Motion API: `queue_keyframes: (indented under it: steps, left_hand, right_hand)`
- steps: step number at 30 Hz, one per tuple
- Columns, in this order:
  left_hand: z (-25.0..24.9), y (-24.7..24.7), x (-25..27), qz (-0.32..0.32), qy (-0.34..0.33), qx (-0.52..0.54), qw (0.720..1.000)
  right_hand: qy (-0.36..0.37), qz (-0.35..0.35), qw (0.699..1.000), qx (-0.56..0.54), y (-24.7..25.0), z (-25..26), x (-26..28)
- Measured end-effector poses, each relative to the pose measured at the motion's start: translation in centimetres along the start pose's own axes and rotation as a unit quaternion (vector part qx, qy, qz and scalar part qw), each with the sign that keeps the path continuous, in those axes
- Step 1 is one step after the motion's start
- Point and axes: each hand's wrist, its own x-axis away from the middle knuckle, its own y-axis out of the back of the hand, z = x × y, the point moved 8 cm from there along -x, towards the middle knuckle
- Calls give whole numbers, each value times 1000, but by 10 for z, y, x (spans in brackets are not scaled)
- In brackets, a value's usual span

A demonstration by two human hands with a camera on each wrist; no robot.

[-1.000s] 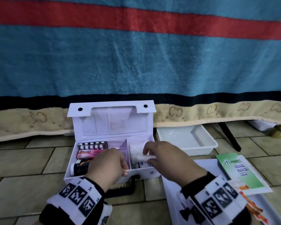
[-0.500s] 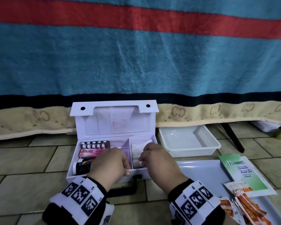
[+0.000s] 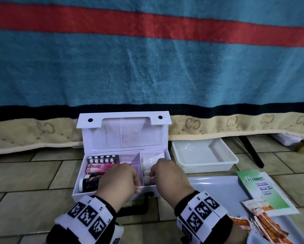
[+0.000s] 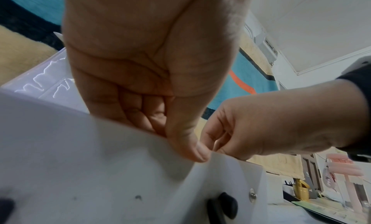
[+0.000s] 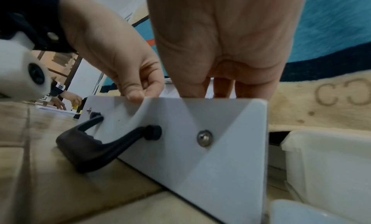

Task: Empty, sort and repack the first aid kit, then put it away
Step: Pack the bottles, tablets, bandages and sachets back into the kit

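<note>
The white first aid box [image 3: 123, 136] stands open on the tiled floor, lid upright. Its left compartment holds a blister pack [image 3: 103, 159], a pink Bacidin carton [image 3: 98, 168] and a black bottle [image 3: 88, 184]. My left hand [image 3: 137, 185] grips the front wall [image 4: 100, 171] near the divider, thumb outside and fingers inside. My right hand [image 3: 154, 173] reaches down into the right compartment and pinches a white gauze roll [image 3: 147, 179]. A white packet [image 3: 151, 159] lies behind the roll. In the right wrist view my fingertips are hidden behind the box wall [image 5: 210, 148].
An empty white tub [image 3: 235, 160] sits right of the box. A flat white tray [image 3: 214, 187] in front of it carries a green booklet [image 3: 260, 189] and orange sachets [image 3: 265, 224]. The box's black handle [image 5: 86, 148] rests on the floor. A striped blanket [image 3: 147, 67] hangs behind.
My right hand has brought the gauze roll from above the box rim down into the right compartment. My left hand has stayed on the front wall.
</note>
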Motion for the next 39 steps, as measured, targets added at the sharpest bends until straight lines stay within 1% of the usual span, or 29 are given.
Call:
queue_keyframes:
  steps: [5,8,11,16,21,25,30,36,39]
  left_hand:
    - [1,-1,0,1,3,2,1000]
    - [3,-1,-1,1,7,16,1000]
    - [3,-2,-2,1,8,23,1000]
    - [3,-1,-1,-1,11,23,1000]
    - [2,-2,-1,8,16,19,1000]
    - [2,-1,-2,9,10,9,1000]
    - [1,-3,-4,10,3,2,1000]
    - [4,-3,-3,-4,1,1,1000]
    - [6,-3,-4,-4,8,7,1000]
  right_hand:
    - [-18,3,1000,9,-3,0,-4]
    - [-13,0,1000,19,-2,1,-3]
    - [-12,13,999,31,-4,2,-4]
    - [-22,37,999,5,-2,-1,-5]
    - [-20,26,999,7,2,1,-7]
    - [-24,45,998,31,-2,4,-11]
    - [-24,42,997,54,-1,9,-12]
    - [-11,52,998,31,-2,10,-10]
    - [-11,33,999,8,2,5,-5]
